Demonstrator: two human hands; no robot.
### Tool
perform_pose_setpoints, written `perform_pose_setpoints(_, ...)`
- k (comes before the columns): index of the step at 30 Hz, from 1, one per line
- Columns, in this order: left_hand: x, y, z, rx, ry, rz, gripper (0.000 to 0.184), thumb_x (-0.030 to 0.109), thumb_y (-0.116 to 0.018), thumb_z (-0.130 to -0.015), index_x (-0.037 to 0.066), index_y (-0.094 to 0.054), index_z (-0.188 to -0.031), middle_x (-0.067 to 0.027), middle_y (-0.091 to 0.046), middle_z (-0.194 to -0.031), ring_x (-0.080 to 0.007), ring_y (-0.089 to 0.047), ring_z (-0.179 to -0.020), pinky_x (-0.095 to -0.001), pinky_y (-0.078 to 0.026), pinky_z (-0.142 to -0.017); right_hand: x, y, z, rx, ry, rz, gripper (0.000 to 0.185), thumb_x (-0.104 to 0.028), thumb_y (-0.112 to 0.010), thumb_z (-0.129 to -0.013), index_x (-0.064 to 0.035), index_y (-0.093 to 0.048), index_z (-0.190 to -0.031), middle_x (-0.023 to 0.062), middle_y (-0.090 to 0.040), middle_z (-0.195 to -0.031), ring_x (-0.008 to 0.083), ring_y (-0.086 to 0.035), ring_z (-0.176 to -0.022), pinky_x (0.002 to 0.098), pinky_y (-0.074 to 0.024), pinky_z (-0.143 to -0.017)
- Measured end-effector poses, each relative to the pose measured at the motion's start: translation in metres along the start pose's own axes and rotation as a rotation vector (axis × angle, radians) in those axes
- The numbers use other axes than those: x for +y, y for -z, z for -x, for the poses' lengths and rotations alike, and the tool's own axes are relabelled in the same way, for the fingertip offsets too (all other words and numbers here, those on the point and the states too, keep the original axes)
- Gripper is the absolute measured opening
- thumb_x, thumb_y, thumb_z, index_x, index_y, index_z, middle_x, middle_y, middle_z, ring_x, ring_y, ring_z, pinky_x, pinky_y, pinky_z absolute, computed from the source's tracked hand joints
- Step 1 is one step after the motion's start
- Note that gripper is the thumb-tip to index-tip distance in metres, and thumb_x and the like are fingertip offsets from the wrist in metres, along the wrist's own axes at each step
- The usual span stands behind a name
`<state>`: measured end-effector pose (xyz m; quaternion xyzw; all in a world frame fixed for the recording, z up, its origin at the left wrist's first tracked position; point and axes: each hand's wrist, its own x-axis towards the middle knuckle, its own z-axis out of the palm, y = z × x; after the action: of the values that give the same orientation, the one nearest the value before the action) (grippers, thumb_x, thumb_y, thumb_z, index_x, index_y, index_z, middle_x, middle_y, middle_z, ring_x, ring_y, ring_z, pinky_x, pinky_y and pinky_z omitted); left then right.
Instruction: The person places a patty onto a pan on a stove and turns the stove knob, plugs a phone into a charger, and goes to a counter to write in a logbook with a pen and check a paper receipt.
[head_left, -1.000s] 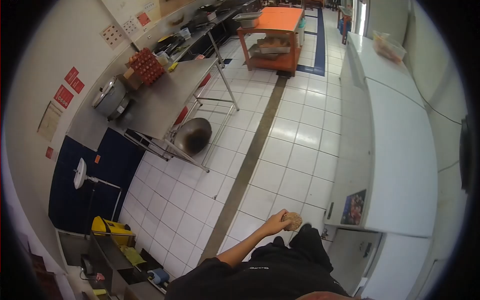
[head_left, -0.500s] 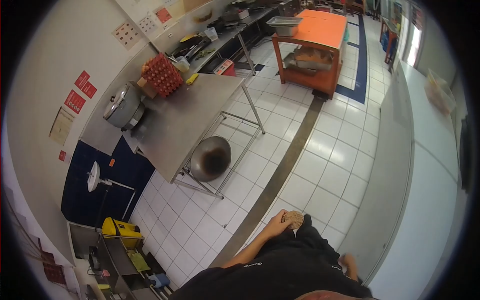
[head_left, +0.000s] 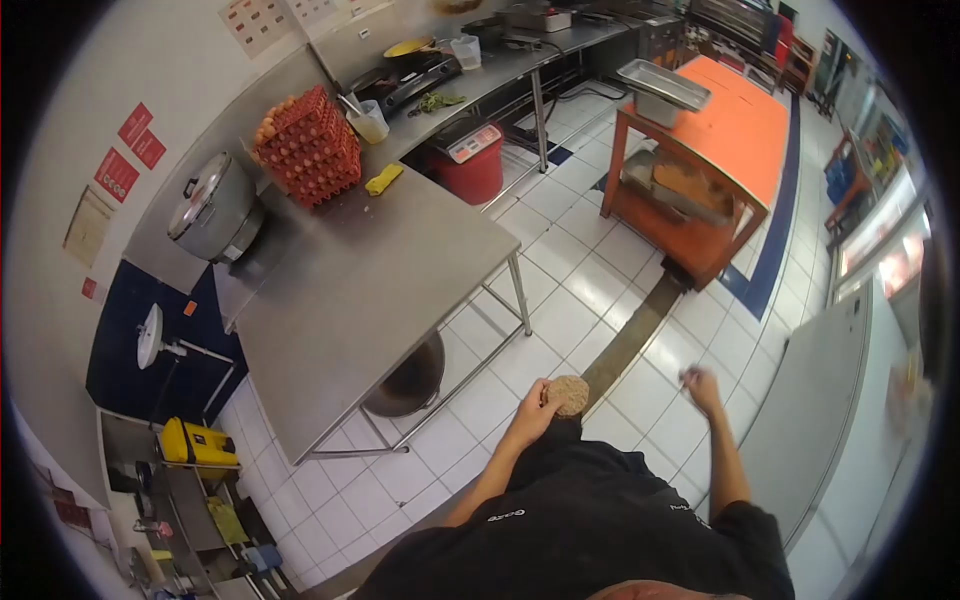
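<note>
My left hand (head_left: pixel 535 410) is closed on the edge of a flat round tan disc (head_left: pixel 568 396) with a rough, grainy surface, like a patty. It holds the disc in front of my dark shirt, over the tiled floor. My right hand (head_left: pixel 701 387) is raised to the right, apart from the disc, over the tiles. Motion blur smears its fingers, and nothing can be made out in them. The nearest large thing on that side is a pale grey cabinet (head_left: pixel 800 400).
A steel table (head_left: pixel 370 260) stands on the left, bearing stacked red egg trays (head_left: pixel 310 150), a grey pot (head_left: pixel 215 205) and a yellow cloth (head_left: pixel 383 180). Beneath it sits a wok (head_left: pixel 410 380). Ahead are a red bin (head_left: pixel 475 170) and an orange table (head_left: pixel 735 125) with metal trays.
I have moved forward, and the steel and orange tables appear nearer. My right hand has swung up and forward from beside my body. My left hand still holds the disc.
</note>
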<state>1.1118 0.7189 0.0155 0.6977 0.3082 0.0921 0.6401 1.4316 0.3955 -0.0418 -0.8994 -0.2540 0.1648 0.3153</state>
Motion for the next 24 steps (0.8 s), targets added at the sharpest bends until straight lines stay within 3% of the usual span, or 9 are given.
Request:
perform_pose_setpoints(1, 0.009, 0.003, -0.037, 0.002, -0.006, 0.077, 0.034, 0.022, -0.072, -0.099, 0.002, -0.061, -0.124, -0.0104, -0.072, -0.108, -0.0176, -0.067, -0.103, -0.0343, -0.053, -0.093, 0.043, -0.030, -0.004, 0.024, 0.089, -0.039, 0.021, -0.023, -0.073, -0.094, -0.0025, -0.075, -0.090, 0.0121, -0.075, -0.076, 0.0212, -0.072, -0.073, 0.0386, -0.0551, -0.069)
perform_pose_setpoints(3, 0.029, 0.013, -0.106, 0.020, 0.036, 0.214, 0.035, 0.022, -0.074, -0.099, 0.001, -0.060, -0.124, -0.0095, -0.071, -0.109, -0.0161, -0.067, -0.102, -0.0336, -0.055, -0.090, 0.094, -0.050, 0.001, -0.348, -0.261, 0.042, 0.022, -0.019, -0.073, -0.094, -0.0022, -0.073, -0.109, 0.0109, -0.078, -0.087, 0.0226, -0.073, -0.071, 0.0381, -0.0581, -0.066)
perform_pose_setpoints(4, 0.056, 0.019, -0.134, 0.032, 0.069, 0.324, 0.035, 0.021, -0.075, -0.099, 0.001, -0.059, -0.124, -0.0093, -0.070, -0.110, -0.0154, -0.067, -0.102, -0.0325, -0.055, -0.090, 0.115, -0.051, 0.008, -0.374, -0.486, -0.335, 0.025, -0.021, -0.071, -0.098, -0.0023, -0.072, -0.114, 0.0100, -0.078, -0.094, 0.0247, -0.073, -0.071, 0.0390, -0.0595, -0.065)
perform_pose_setpoints(7, 0.093, 0.035, -0.240, 0.059, 0.109, 0.471, 0.035, 0.018, -0.074, -0.101, 0.001, -0.057, -0.126, -0.0087, -0.069, -0.114, -0.0138, -0.066, -0.103, -0.0295, -0.056, -0.089, 0.061, -0.010, -0.010, -0.084, -0.689, -0.700, 0.029, -0.027, -0.069, -0.103, 0.0004, -0.072, -0.113, 0.0123, -0.077, -0.104, 0.0235, -0.075, -0.090, 0.0375, -0.0610, -0.078)
perform_pose_setpoints(9, 0.111, 0.041, -0.308, 0.098, 0.098, 0.410, 0.033, 0.017, -0.073, -0.102, 0.001, -0.058, -0.126, -0.0084, -0.069, -0.114, -0.0139, -0.066, -0.104, -0.0300, -0.056, -0.090, 0.107, 0.016, -0.059, -0.060, -0.417, -0.498, 0.033, -0.030, -0.068, -0.105, 0.0015, -0.069, -0.115, 0.0118, -0.075, -0.106, 0.0225, -0.072, -0.093, 0.0348, -0.0595, -0.083)
perform_pose_setpoints(11, 0.112, 0.041, -0.384, 0.089, 0.115, 0.516, 0.034, 0.017, -0.073, -0.101, 0.001, -0.058, -0.127, -0.0083, -0.068, -0.114, -0.0137, -0.066, -0.104, -0.0302, -0.056, -0.090, 0.015, 0.083, -0.168, 0.112, -0.789, -0.964, 0.033, -0.031, -0.065, -0.107, -0.0007, -0.066, -0.120, 0.0079, -0.073, -0.106, 0.0208, -0.070, -0.088, 0.0315, -0.0577, -0.082)
perform_pose_setpoints(13, 0.120, 0.039, -0.460, 0.092, 0.059, 0.562, 0.035, 0.017, -0.075, -0.100, 0.002, -0.058, -0.126, -0.0078, -0.068, -0.113, -0.0131, -0.066, -0.104, -0.0298, -0.055, -0.090, 0.021, 0.114, -0.311, 0.066, -0.559, -0.642, 0.029, -0.029, -0.061, -0.109, -0.0056, -0.064, -0.125, 0.0037, -0.072, -0.106, 0.0179, -0.068, -0.088, 0.0297, -0.0558, -0.083)
perform_pose_setpoints(17, 0.183, 0.039, -0.590, 0.165, 0.071, 0.735, 0.035, 0.018, -0.075, -0.100, 0.003, -0.058, -0.127, -0.0064, -0.068, -0.112, -0.0123, -0.065, -0.102, -0.0287, -0.054, -0.090, -0.230, 0.119, -0.578, -0.339, -0.142, -0.598, 0.024, -0.020, -0.070, -0.103, -0.0115, -0.063, -0.125, 0.0001, -0.072, -0.106, 0.0072, -0.063, -0.092, 0.0238, -0.0479, -0.075)
perform_pose_setpoints(24, 0.276, 0.137, -0.763, 0.279, -0.025, 0.960, 0.041, 0.017, -0.072, -0.102, 0.006, -0.052, -0.136, -0.0099, -0.064, -0.127, -0.0170, -0.064, -0.114, -0.0341, -0.053, -0.097, -0.500, -0.007, -0.837, -0.862, 0.365, -0.585, 0.027, -0.016, -0.069, -0.106, -0.0077, -0.055, -0.127, 0.0078, -0.067, -0.121, 0.0152, -0.066, -0.107, 0.0327, -0.0576, -0.087)
